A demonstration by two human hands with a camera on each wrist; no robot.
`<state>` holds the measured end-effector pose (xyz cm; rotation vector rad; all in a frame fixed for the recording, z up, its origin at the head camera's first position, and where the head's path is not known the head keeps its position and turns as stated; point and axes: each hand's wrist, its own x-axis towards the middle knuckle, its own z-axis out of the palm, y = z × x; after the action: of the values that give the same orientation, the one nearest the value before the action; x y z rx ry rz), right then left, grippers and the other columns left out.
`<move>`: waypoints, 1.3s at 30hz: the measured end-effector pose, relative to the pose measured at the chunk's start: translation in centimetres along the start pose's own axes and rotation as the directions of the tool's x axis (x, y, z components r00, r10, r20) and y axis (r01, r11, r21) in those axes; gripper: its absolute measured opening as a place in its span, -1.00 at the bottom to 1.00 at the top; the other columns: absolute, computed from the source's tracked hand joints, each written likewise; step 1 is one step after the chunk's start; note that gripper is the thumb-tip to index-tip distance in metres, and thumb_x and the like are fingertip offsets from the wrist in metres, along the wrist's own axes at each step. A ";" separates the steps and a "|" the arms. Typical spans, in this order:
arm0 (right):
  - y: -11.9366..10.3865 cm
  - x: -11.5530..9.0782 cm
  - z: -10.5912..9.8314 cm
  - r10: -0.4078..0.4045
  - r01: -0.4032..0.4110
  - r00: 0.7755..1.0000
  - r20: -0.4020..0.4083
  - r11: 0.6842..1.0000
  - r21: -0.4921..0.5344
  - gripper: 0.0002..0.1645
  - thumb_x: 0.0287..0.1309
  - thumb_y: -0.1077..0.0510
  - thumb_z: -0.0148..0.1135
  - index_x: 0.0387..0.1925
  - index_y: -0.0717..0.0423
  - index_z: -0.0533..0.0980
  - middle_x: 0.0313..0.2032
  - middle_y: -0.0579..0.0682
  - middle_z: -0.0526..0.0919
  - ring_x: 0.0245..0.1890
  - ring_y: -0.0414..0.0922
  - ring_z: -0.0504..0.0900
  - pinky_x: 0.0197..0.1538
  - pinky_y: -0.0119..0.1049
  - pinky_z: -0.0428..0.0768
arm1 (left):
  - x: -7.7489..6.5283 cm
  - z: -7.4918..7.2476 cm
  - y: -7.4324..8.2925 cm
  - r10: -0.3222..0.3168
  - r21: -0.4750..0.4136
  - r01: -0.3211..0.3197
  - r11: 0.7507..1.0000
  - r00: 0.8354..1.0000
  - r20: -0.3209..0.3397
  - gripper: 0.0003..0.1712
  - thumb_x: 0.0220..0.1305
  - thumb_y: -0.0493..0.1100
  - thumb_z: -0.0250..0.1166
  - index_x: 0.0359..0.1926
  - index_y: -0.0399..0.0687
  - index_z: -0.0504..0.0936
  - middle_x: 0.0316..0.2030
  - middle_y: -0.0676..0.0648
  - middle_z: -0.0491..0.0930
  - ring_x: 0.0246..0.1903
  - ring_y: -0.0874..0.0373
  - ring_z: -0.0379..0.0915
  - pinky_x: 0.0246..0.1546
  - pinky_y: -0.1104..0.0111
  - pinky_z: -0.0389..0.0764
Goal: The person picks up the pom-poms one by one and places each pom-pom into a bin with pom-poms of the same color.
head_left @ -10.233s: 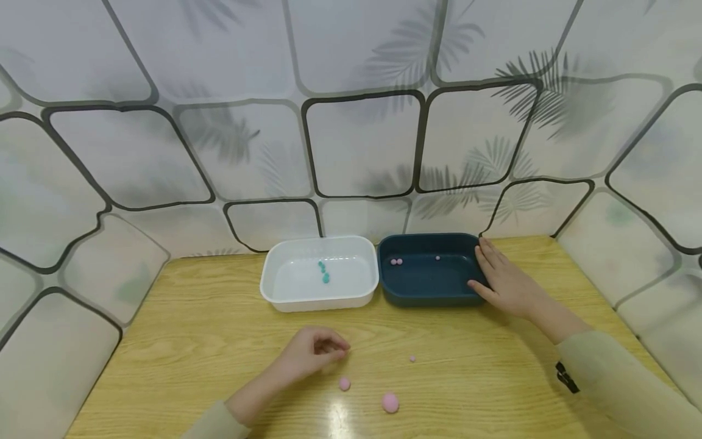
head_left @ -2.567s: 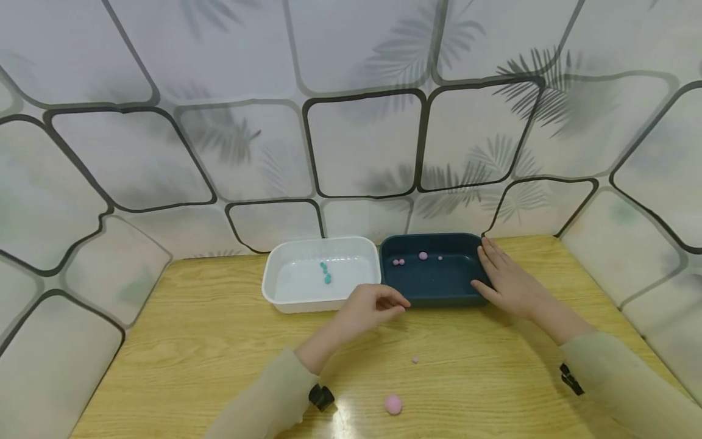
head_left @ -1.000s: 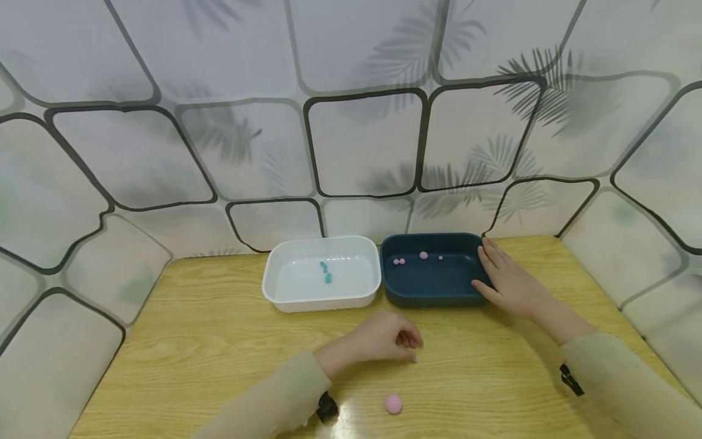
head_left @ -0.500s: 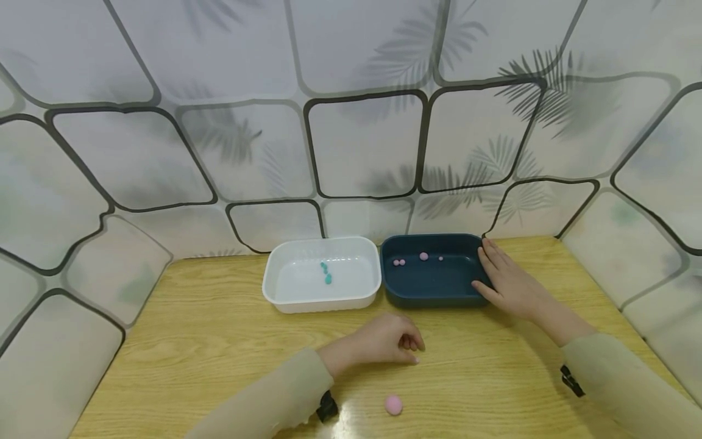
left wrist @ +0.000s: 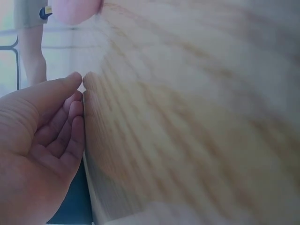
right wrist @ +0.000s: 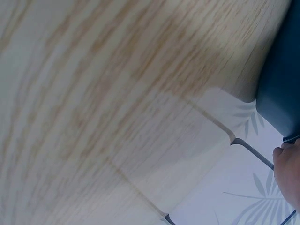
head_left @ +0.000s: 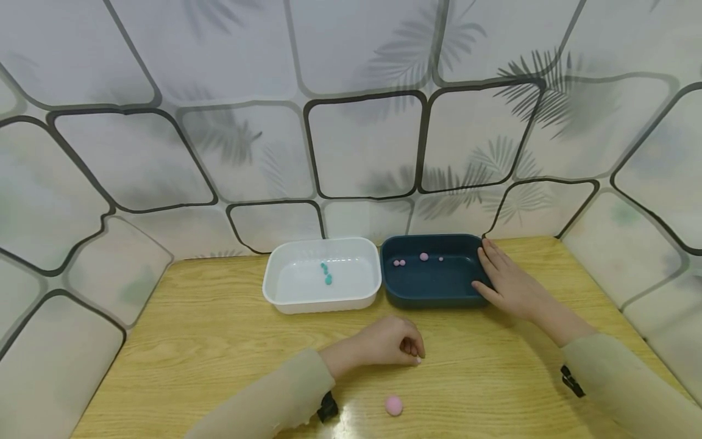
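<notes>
My left hand (head_left: 390,342) is low over the wooden table, fingers curled, with thumb and index fingertip pinching a tiny pink ball (head_left: 418,360). In the left wrist view the tips of that hand (left wrist: 47,126) meet right at the tabletop. A larger pink ball (head_left: 393,405) lies on the table nearer me. My right hand (head_left: 510,283) rests with straight fingers on the right rim of a navy tray (head_left: 436,301). Inside that tray are a medium pink ball (head_left: 424,256), a pair of small pink balls (head_left: 399,263) and a tiny pink one (head_left: 441,259).
Left of the navy tray, side by side with it, stands a white tray (head_left: 323,303) holding several turquoise balls (head_left: 328,280). Both trays stand at the back of the table (head_left: 208,341), against a patterned cloth backdrop (head_left: 362,146) that also encloses the sides.
The medium pink ball went from the table into the navy tray. My left hand then came back from that tray's front to the tiny ball and now pinches it. The right hand stayed put.
</notes>
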<state>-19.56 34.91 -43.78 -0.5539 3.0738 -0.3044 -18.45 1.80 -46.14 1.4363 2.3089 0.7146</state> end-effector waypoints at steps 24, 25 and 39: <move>-0.1 -0.1 -0.1 0.000 0.000 1.000 0.006 1.000 -0.003 0.07 0.61 -0.22 0.04 0.62 0.53 -0.10 0.65 0.49 -0.20 0.68 0.40 -0.17 0.67 0.30 0.01 | 0.0 0.2 -0.3 -0.062 -0.153 0.052 0.987 0.996 -0.057 -0.93 0.40 -0.23 0.46 -0.18 -0.10 0.85 -0.26 -0.01 0.84 -0.39 0.59 0.46 -0.26 0.74 0.56; -0.1 -0.1 -0.1 0.000 0.000 1.000 0.006 1.000 -0.003 0.07 0.61 -0.21 0.04 0.62 0.53 -0.10 0.65 0.49 -0.19 0.68 0.41 -0.17 0.66 0.30 0.01 | 0.0 0.2 -0.3 -0.064 -0.161 0.054 0.986 0.996 -0.058 -0.93 0.40 -0.23 0.46 -0.17 -0.11 0.85 -0.25 -0.02 0.84 -0.39 0.59 0.47 -0.25 0.74 0.56; -0.2 -0.1 -0.1 0.004 -0.004 1.000 0.004 1.000 0.011 0.06 0.61 -0.20 0.05 0.61 0.54 -0.09 0.65 0.49 -0.19 0.68 0.40 -0.19 0.67 0.29 0.01 | -0.1 -0.2 -0.4 -0.075 -0.234 0.051 0.971 0.992 -0.097 -0.91 0.41 -0.24 0.45 -0.15 -0.14 0.84 -0.23 -0.06 0.85 -0.37 0.59 0.51 -0.23 0.71 0.61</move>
<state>-19.34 34.75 -43.67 -0.5478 3.0667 -0.3199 -18.77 1.54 -46.20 1.2433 2.2485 1.0250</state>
